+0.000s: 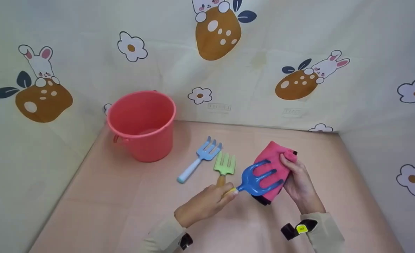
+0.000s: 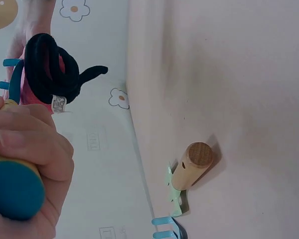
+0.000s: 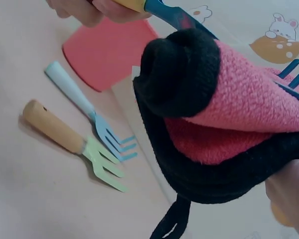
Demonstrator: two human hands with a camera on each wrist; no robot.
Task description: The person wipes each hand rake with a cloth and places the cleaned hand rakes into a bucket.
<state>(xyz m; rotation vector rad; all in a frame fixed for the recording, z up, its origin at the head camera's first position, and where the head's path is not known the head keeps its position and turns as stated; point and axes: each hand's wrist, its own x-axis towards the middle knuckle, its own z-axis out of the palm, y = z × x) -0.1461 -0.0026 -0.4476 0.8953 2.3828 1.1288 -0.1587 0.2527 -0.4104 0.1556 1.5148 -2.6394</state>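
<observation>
My left hand (image 1: 207,200) grips the yellow handle of a blue hand fork (image 1: 253,181), its tines pointing right; the handle's round blue end (image 2: 16,190) shows in the left wrist view. Behind the tines, my right hand (image 1: 300,181) holds a folded pink cloth (image 1: 272,154) with black edging and a black loop (image 3: 174,219). The tines overlap the cloth in the head view. Left of the cloth lie a green hand fork (image 1: 225,163) with a wooden handle and a light blue hand fork (image 1: 200,158), both on the table.
A red bucket (image 1: 140,147) stands at the back left of the table (image 1: 105,203). Pale sheeting (image 1: 158,77) printed with rabbits and flowers rises behind the table and along both sides.
</observation>
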